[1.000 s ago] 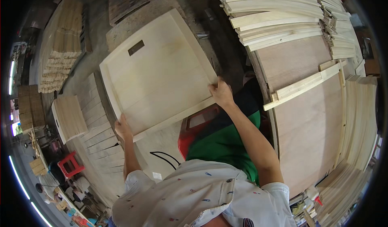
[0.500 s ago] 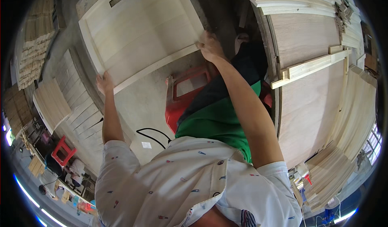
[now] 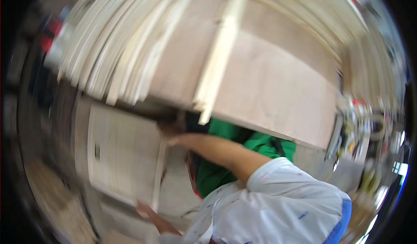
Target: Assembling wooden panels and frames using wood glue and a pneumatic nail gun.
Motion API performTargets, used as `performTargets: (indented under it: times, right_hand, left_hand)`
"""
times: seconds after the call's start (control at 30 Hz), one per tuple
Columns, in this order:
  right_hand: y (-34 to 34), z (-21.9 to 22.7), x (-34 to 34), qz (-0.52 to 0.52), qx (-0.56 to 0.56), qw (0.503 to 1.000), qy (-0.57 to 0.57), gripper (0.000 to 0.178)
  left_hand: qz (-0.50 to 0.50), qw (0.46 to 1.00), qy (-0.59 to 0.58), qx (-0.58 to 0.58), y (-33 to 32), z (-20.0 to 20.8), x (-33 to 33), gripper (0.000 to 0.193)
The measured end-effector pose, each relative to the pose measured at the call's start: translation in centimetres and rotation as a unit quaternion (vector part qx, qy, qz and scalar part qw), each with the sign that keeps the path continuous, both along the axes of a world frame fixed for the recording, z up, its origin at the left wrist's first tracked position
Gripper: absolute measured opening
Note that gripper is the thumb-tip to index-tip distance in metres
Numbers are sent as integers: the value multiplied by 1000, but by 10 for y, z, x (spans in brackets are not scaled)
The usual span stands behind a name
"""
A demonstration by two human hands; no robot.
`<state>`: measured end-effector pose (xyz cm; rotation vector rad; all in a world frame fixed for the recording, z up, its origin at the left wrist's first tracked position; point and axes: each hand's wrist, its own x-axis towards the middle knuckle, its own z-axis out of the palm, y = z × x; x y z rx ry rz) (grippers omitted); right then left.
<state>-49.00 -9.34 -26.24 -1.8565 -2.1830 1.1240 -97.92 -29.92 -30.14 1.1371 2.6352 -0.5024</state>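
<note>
Panel (image 3: 124, 155) now lower left, pale, framed, blurred; both hands' fingers clasping its edges.

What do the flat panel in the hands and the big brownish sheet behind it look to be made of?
Flat panel: pale, matt, probably unfinished wood with a raised light frame strip along its edge; blur hides any grain. Big brownish sheet: looks like bare plywood or similar board, flat pinkish-brown face and a thin edge, with a pale wood batten lying across it.

Plywood sheet (image 3: 278, 92) and stacked slats (image 3: 113, 48) crowding overhead (blurred, seemingly close).
</note>
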Motion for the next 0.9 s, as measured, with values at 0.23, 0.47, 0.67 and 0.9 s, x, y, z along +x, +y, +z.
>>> performTargets:
  times: [0.23,0.47,0.67,0.9]
  right_hand:
    - [-78,125,19,38,174,920,349,21]
    - [-210,315,258,-305,-39,835,456,17]
    - [-346,452,437,-495,406,766,-60,20]
    - [-410,574,691,-499,478,502,-519,27]
  left_hand:
    - [-428,877,137,167,36,16,22,40]
    - [-222,730,-643,-58,138,240,400,40]
    - [-402,627,-646,-168,105,310,551,32]
    - [-464,601,-612,-219,76,330,621,31]
